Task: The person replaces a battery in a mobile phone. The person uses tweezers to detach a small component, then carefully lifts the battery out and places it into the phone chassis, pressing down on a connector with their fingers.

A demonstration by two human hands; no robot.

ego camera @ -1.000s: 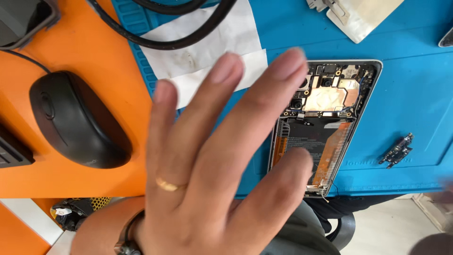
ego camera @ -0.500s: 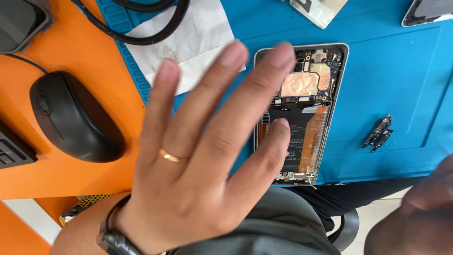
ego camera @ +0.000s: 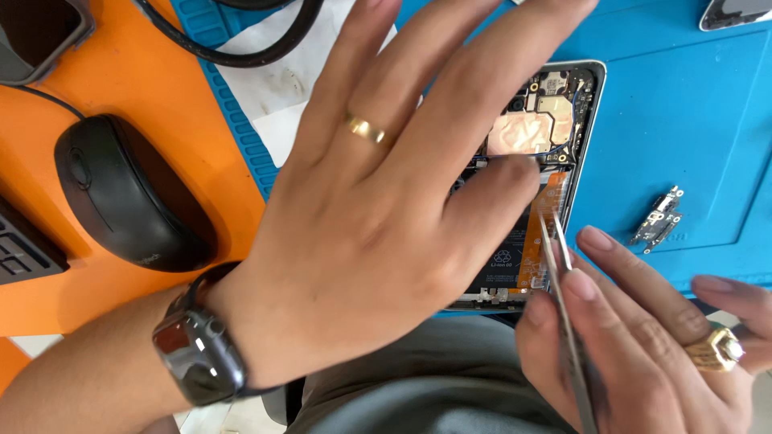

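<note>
An opened phone (ego camera: 563, 120) lies back-side up on a blue work mat (ego camera: 683, 104), its circuit board, copper shield and orange flex cable exposed. My left hand (ego camera: 386, 193), wearing a gold ring and a dark wristwatch, is spread flat over the phone's left part, little finger resting on the battery. My right hand (ego camera: 643, 337), with a large gold ring, pinches metal tweezers (ego camera: 559, 281) whose tips touch the orange flex cable at the phone's right edge.
A black mouse (ego camera: 129, 193) sits on the orange desk (ego camera: 121, 88) at left, a keyboard corner beyond it. A black cable (ego camera: 241, 48) and white paper lie at the mat's top. A small loose black part (ego camera: 659, 217) rests right of the phone.
My left hand has settled onto the phone. My right hand has come up from the lower right with tweezers, their tips now on the flex cable. The view shifted closer.
</note>
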